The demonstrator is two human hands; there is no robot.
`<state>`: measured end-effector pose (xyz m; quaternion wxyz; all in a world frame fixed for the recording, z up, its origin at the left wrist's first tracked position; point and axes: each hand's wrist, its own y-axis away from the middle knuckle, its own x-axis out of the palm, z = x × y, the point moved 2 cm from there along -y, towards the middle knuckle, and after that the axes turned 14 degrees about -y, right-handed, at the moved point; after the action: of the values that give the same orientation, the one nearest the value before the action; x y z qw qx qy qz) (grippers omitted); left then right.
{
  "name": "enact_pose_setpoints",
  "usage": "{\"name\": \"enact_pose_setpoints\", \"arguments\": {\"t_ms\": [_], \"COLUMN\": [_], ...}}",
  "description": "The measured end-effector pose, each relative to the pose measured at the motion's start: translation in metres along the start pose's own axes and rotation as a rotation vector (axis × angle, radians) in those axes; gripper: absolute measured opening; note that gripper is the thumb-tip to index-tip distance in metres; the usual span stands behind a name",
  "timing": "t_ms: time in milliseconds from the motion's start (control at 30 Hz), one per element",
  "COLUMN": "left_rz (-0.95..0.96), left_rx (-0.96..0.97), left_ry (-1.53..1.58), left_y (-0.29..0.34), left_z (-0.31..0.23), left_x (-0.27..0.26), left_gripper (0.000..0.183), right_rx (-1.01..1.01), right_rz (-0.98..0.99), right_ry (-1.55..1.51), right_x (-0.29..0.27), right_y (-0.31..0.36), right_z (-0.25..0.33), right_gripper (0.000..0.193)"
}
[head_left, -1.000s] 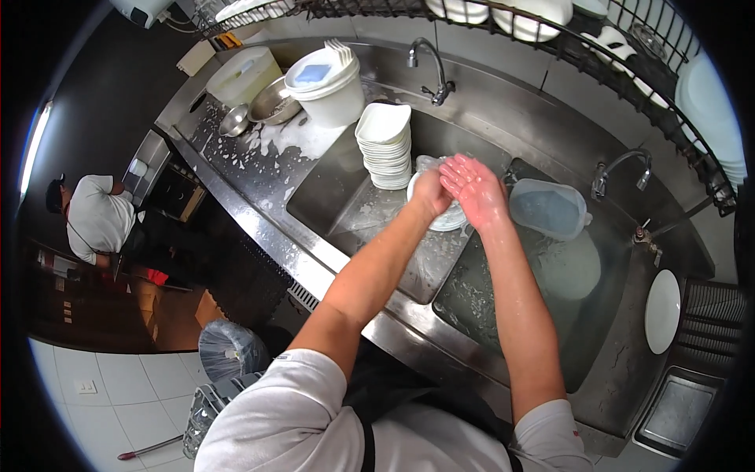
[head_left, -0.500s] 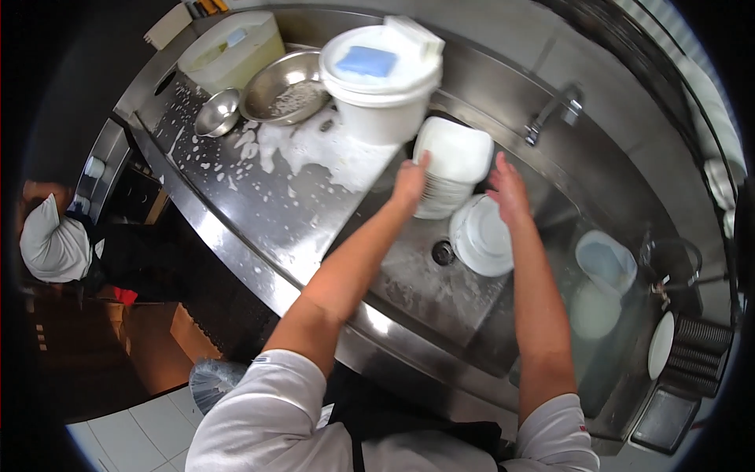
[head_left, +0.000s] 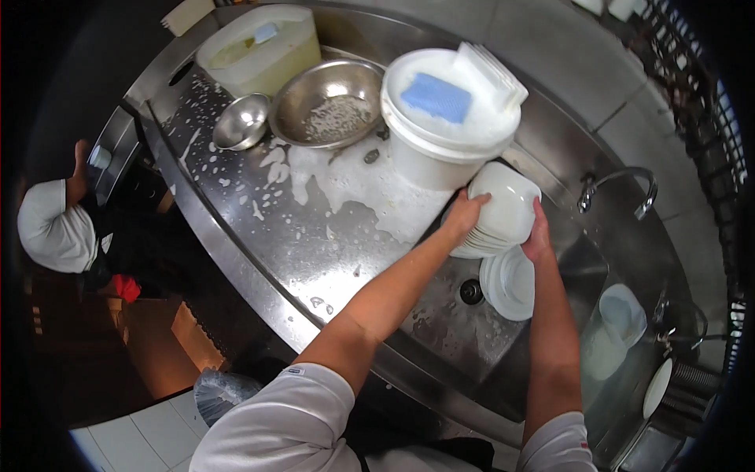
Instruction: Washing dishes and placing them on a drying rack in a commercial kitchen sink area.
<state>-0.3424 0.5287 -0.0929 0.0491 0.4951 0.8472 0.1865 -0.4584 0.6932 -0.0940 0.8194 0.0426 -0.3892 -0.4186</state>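
Observation:
A stack of square white plates (head_left: 507,206) stands in the sink beside the bucket, its upper plates tilted toward me. My left hand (head_left: 467,216) is closed on the stack's left side, thumb over the rim of the top plate. My right hand (head_left: 539,234) grips the opposite side, with the fingers partly hidden. Just nearer, round white plates (head_left: 511,287) rest on the sink bottom next to the black drain (head_left: 471,291).
A white bucket (head_left: 440,161) with suds and a blue cloth (head_left: 436,97) stands at the sink's left edge. Left of it are a large metal bowl (head_left: 295,118), a small one (head_left: 242,122) and a plastic tub (head_left: 259,59). A faucet (head_left: 621,177) arches at the right. Another person (head_left: 55,224) works far left.
My right hand has come in from beside the stack onto its side. Both hands now grip the plates, which lean more. The view has shifted, so the counter things appear nearer.

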Motion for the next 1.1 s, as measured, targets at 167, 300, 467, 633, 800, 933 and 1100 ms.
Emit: {"name": "enact_pose_setpoints", "arguments": {"t_ms": [167,300,467,633,800,933,1100], "left_rz": [0.201,0.08,0.045,0.017,-0.007,0.121,0.004], "left_rx": [0.028,0.091,0.135,0.175,0.162,0.2,0.146], "left_ry": [0.169,0.103,0.106,0.022,-0.042,0.076,0.167], "left_y": [-0.005,-0.002,-0.005,-0.006,-0.008,-0.018,-0.037], "left_z": [0.011,0.026,0.023,0.017,0.023,0.032,0.053], "left_x": [-0.002,0.0,0.009,0.014,0.011,0.005,0.002], "left_gripper": [0.084,0.099,0.095,0.096,0.096,0.087,0.08], "right_rx": [-0.086,-0.151,-0.141,-0.082,-0.11,-0.118,-0.118], "right_rz": [-0.037,-0.092,-0.067,-0.043,-0.085,-0.143,-0.119], "right_ry": [-0.107,-0.111,-0.156,-0.338,-0.242,-0.285,-0.41], "right_x": [-0.013,-0.011,0.006,0.0,-0.017,-0.028,-0.069], "right_y": [-0.011,-0.008,-0.002,0.002,-0.002,-0.005,-0.014], "right_z": [-0.011,-0.014,-0.009,-0.009,-0.017,-0.023,-0.026], "right_gripper": [0.106,0.109,0.1,0.081,0.069,0.07,0.082]}}
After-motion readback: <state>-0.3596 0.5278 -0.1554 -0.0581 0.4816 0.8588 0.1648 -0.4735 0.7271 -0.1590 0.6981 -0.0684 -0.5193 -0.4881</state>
